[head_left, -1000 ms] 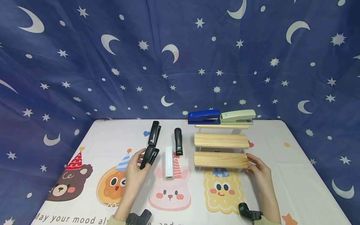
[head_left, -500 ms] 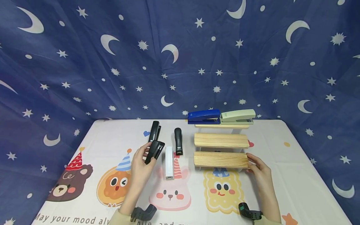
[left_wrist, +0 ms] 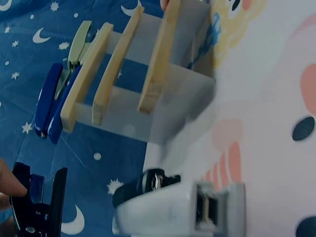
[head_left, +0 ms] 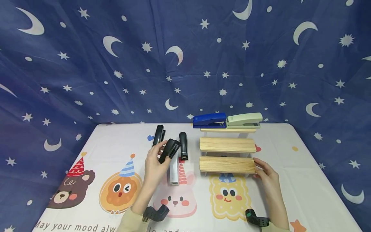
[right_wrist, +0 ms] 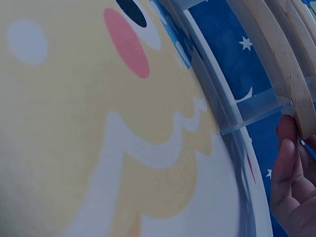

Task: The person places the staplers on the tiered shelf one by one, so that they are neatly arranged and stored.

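Note:
My left hand grips a black stapler and holds it raised over the far end of a white stapler. In the left wrist view the black stapler shows its jaws apart, with fingers on its side. Another black stapler lies behind that hand, partly hidden by it. A slimmer black stapler lies just right of the held one. My right hand pinches the right end of the lowest wooden shelf, thumb and fingers at the board's edge.
The three-step stand has clear side supports. On its top board a blue stapler and a pale green stapler sit end to end. A patterned cloth covers the table, and a starry blue curtain hangs behind.
My left hand has lifted the black stapler from the table's left part and carried it right and away from me, over the white stapler. My right hand stays at the shelf.

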### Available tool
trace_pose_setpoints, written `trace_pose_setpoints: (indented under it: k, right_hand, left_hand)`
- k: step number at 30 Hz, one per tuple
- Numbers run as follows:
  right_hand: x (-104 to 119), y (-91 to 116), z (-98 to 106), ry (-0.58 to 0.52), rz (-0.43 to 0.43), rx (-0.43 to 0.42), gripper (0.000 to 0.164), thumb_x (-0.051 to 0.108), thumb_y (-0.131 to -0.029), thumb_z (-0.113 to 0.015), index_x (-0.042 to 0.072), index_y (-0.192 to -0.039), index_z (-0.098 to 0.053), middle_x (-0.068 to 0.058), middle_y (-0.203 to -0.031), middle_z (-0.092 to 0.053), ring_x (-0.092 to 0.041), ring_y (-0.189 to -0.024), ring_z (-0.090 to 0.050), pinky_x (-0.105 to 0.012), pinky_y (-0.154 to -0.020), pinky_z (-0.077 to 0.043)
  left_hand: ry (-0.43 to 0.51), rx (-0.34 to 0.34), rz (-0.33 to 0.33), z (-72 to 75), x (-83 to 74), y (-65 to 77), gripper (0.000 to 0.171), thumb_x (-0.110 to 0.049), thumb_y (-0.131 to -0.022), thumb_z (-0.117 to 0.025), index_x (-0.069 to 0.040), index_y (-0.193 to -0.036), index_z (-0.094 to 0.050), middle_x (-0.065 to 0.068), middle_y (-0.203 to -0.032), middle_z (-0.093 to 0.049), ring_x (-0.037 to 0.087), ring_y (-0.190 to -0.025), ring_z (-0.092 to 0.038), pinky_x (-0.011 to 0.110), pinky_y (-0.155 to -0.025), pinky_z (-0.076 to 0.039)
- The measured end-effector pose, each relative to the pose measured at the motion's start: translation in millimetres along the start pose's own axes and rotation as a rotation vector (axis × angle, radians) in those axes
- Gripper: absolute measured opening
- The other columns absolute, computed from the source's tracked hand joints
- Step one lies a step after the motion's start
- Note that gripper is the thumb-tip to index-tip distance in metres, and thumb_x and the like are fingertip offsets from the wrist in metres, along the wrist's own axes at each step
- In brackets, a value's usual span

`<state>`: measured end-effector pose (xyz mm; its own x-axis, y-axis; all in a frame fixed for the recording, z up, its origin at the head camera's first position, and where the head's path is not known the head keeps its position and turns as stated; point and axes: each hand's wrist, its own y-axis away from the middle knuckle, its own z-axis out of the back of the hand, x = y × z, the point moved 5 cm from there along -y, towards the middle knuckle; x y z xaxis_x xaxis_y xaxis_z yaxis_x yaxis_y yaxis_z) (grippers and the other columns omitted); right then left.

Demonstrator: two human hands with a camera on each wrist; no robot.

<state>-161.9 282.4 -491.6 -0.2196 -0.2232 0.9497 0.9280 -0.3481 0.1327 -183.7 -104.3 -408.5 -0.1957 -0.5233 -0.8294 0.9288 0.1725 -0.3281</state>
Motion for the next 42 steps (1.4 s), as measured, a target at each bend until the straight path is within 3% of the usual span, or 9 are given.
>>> trace_pose_setpoints:
  k: [10,19,25,31,35,42]
  right_hand:
    - [6.3,3.5,-0.4,-0.004,0.000,0.006,0.039,0.010,-0.098,-0.044,0.004,-0.136,-0.051,0.022,-0.106,-0.054,0.008,-0.085,-0.057,-0.015,-0.074,-0.050]
    - [6.2,4.3,0.8,0.008,0.010,0.013,0.039,0.012,-0.099,-0.043,0.004,-0.137,-0.050,0.007,-0.118,-0.055,0.008,-0.085,-0.056,-0.015,-0.075,-0.051]
    - [5.7,4.6,1.4,-0.002,0.009,0.015,0.039,0.012,-0.099,-0.044,0.004,-0.137,-0.050,0.017,-0.110,-0.054,0.008,-0.086,-0.056,-0.016,-0.074,-0.050]
    - [6.0,4.9,1.3,0.007,0.020,0.016,0.039,0.012,-0.099,-0.044,0.003,-0.137,-0.050,0.013,-0.113,-0.055,0.008,-0.086,-0.056,-0.015,-0.074,-0.051]
    - [5.5,4.4,1.7,-0.002,0.027,0.018,0.039,0.012,-0.099,-0.044,0.002,-0.136,-0.050,0.017,-0.109,-0.055,0.008,-0.085,-0.056,-0.015,-0.074,-0.050]
    - [6.3,4.2,2.0,0.001,0.019,0.017,0.040,0.014,-0.099,-0.046,0.003,-0.137,-0.050,0.013,-0.114,-0.055,0.009,-0.088,-0.055,-0.015,-0.075,-0.050]
  left_hand:
    - [0.052,0.030,-0.047,-16.4,-17.5,-7.3,0.055,0.006,-0.072,-0.063,-0.017,-0.122,-0.064,0.007,-0.102,-0.065,0.018,-0.090,-0.052,0.031,-0.079,-0.036]
    - [0.073,0.087,-0.143,-36.8,-37.0,-12.0,0.055,0.005,-0.074,-0.063,-0.017,-0.124,-0.063,0.005,-0.104,-0.065,0.021,-0.092,-0.051,0.033,-0.078,-0.040]
    - [0.066,0.120,-0.186,-55.1,-49.1,-12.9,0.054,0.005,-0.073,-0.063,-0.018,-0.122,-0.063,0.004,-0.102,-0.064,0.021,-0.091,-0.051,0.032,-0.080,-0.041]
    - [0.077,0.165,-0.212,-71.1,-59.9,-13.5,0.056,0.004,-0.072,-0.063,-0.019,-0.123,-0.063,0.003,-0.104,-0.064,0.020,-0.090,-0.052,0.030,-0.079,-0.041]
    - [0.079,0.192,-0.233,-80.2,-68.3,-15.4,0.056,0.003,-0.073,-0.064,-0.020,-0.124,-0.062,0.003,-0.104,-0.064,0.018,-0.091,-0.052,0.029,-0.080,-0.041]
    - [0.057,0.228,-0.291,-97.1,-83.4,-20.6,0.051,0.000,-0.075,-0.065,-0.018,-0.124,-0.063,0.005,-0.107,-0.066,0.023,-0.093,-0.055,0.031,-0.083,-0.041]
